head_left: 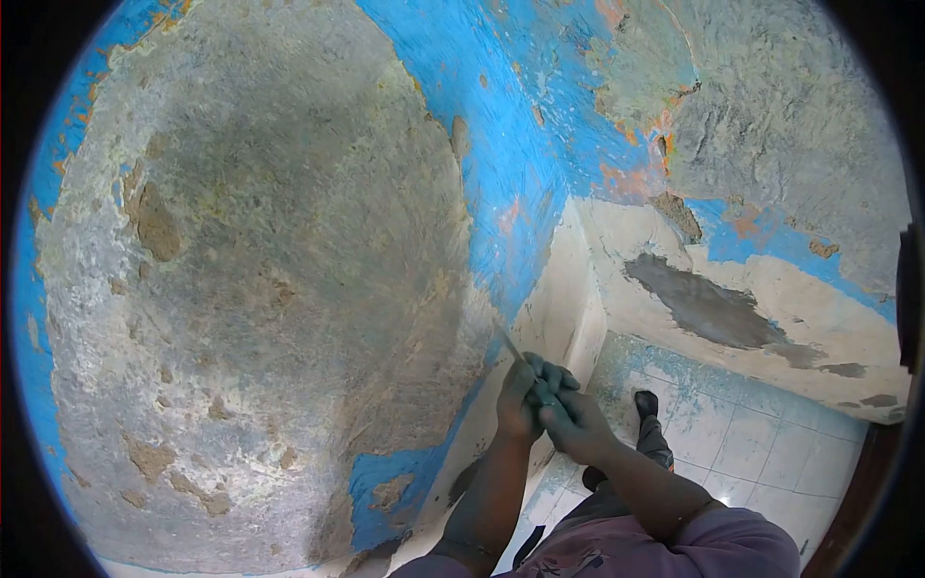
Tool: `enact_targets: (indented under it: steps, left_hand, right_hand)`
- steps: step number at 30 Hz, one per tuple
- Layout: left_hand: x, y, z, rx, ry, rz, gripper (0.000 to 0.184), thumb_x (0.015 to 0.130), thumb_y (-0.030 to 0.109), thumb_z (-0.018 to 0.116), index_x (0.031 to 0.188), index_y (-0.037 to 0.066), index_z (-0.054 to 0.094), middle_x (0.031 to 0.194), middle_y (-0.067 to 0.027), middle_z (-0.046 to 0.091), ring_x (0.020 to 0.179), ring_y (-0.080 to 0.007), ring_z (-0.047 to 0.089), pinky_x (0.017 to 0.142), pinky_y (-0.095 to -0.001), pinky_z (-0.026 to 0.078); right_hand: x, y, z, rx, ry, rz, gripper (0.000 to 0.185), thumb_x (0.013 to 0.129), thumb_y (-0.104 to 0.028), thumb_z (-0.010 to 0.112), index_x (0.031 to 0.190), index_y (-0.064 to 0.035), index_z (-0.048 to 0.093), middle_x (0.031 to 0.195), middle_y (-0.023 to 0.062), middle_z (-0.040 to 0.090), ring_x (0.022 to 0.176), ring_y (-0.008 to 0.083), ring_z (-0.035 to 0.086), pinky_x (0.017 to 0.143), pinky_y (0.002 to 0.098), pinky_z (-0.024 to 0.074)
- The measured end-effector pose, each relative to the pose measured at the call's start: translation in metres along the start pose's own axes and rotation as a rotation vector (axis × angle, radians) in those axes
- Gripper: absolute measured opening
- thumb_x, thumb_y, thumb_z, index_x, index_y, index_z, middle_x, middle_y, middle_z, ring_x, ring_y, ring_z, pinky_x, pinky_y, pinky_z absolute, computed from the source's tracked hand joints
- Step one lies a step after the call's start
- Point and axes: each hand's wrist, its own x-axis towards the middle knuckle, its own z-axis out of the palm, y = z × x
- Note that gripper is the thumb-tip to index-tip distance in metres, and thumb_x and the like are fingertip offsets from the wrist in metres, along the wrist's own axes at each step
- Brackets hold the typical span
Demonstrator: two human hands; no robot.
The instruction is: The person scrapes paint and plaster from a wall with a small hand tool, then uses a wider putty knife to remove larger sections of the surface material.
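Both my hands are closed around a scraper, its thin blade pointing up and left at the wall. My left hand wraps it near the blade. Close beside it, my right hand grips the teal handle, which is mostly hidden by fingers. The blade's tip lies over the edge between the bare grey patch and the blue paint. Whether the tip touches the wall I cannot tell.
The right wall has more blue paint around a rough grey area. Below it runs a cream band with a dark patch. My feet stand on dusty floor tiles. A dark brown edge is at the lower right.
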Motion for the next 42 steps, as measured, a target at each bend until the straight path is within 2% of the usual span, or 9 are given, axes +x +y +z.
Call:
enact_targets:
  steps: [1,5,10,12,17,20,22,31,42]
  left_hand:
    - [-0.002,0.004,0.003,0.0,0.0,-0.003,0.032,0.094,0.037,0.04,0.088,0.007,0.049,0.071,-0.0086,0.053,0.077,-0.0274,0.057,0.076,-0.0412,0.05]
    - [-0.005,0.024,0.009,0.285,0.174,-0.254,0.031,0.096,0.031,0.038,0.098,0.003,0.053,0.082,-0.0099,0.059,0.082,-0.0221,0.059,0.075,-0.0361,0.05]
    - [-0.003,0.021,0.003,0.587,0.209,-0.25,0.032,0.096,0.031,0.041,0.1,0.001,0.052,0.092,-0.0115,0.059,0.091,-0.0221,0.058,0.077,-0.0335,0.05]
    - [0.001,0.013,0.0,0.507,0.189,-0.064,0.031,0.099,0.028,0.035,0.095,0.003,0.053,0.086,-0.0095,0.061,0.081,-0.0204,0.062,0.071,-0.0302,0.051]
    - [0.019,0.014,0.008,0.454,0.269,-0.038,0.016,0.095,0.017,0.04,0.088,0.005,0.047,0.074,-0.0085,0.058,0.071,-0.0206,0.062,0.067,-0.0341,0.051]
    - [0.021,0.011,-0.005,0.457,0.196,-0.046,0.009,0.091,0.01,0.042,0.084,0.005,0.043,0.066,-0.0078,0.054,0.062,-0.0208,0.06,0.067,-0.0368,0.052]
    - [0.024,0.011,-0.004,0.369,0.155,-0.053,0.007,0.09,0.007,0.042,0.083,0.005,0.041,0.063,-0.0073,0.053,0.058,-0.0205,0.059,0.067,-0.0377,0.053]
    - [0.028,0.005,0.004,0.239,0.252,-0.007,0.02,0.086,-0.001,0.049,0.077,0.01,0.034,0.055,-0.0057,0.046,0.045,-0.0184,0.052,0.056,-0.0405,0.053]
    - [0.036,0.019,0.038,0.26,0.298,0.02,0.024,0.086,-0.001,0.051,0.075,0.011,0.034,0.053,-0.0038,0.046,0.041,-0.016,0.05,0.05,-0.0333,0.05]
  right_hand:
    - [-0.002,0.002,-0.006,0.481,-0.204,0.307,0.029,0.092,-0.033,0.05,0.101,-0.0056,0.056,0.068,0.0097,0.058,0.05,0.0227,0.054,0.044,0.0319,0.0409]
    - [0.006,0.001,-0.014,0.752,-0.224,0.486,0.032,0.094,-0.035,0.047,0.099,-0.0051,0.056,0.066,0.0028,0.051,0.048,0.0121,0.045,0.041,0.0257,0.0358]
    - [0.009,-0.002,-0.004,0.283,0.029,0.357,0.034,0.095,-0.034,0.045,0.091,-0.0016,0.053,0.06,0.0065,0.051,0.043,0.011,0.046,0.037,0.0235,0.0336]
    - [0.016,0.005,-0.003,0.291,0.018,0.337,0.033,0.095,-0.033,0.044,0.092,-0.0014,0.053,0.06,0.0054,0.051,0.042,0.0107,0.046,0.037,0.0235,0.0337]
    - [0.029,0.01,0.001,0.265,-0.044,0.347,0.037,0.095,-0.036,0.042,0.094,-0.0017,0.054,0.062,0.0016,0.048,0.045,0.0062,0.042,0.039,0.0211,0.0327]
    - [0.033,0.018,0.009,0.207,0.032,0.278,0.037,0.095,-0.035,0.038,0.099,-0.0011,0.053,0.068,0.0076,0.055,0.049,0.0164,0.052,0.045,0.0277,0.0409]
    - [0.04,0.03,0.015,-0.126,0.21,-0.144,0.035,0.096,-0.032,0.037,0.097,-0.0007,0.053,0.057,0.0032,0.05,0.041,0.0113,0.046,0.039,0.0237,0.0368]
    - [0.039,0.018,0.0,-0.297,0.086,-0.068,0.036,0.094,-0.029,0.035,0.087,0.0029,0.051,0.058,0.0086,0.052,0.052,0.0173,0.054,0.048,0.0301,0.0418]
    - [0.037,-0.013,-0.002,-0.313,0.028,-0.047,0.037,0.094,-0.029,0.034,0.083,0.0016,0.052,0.06,0.0102,0.053,0.054,0.0197,0.053,0.051,0.0319,0.0415]
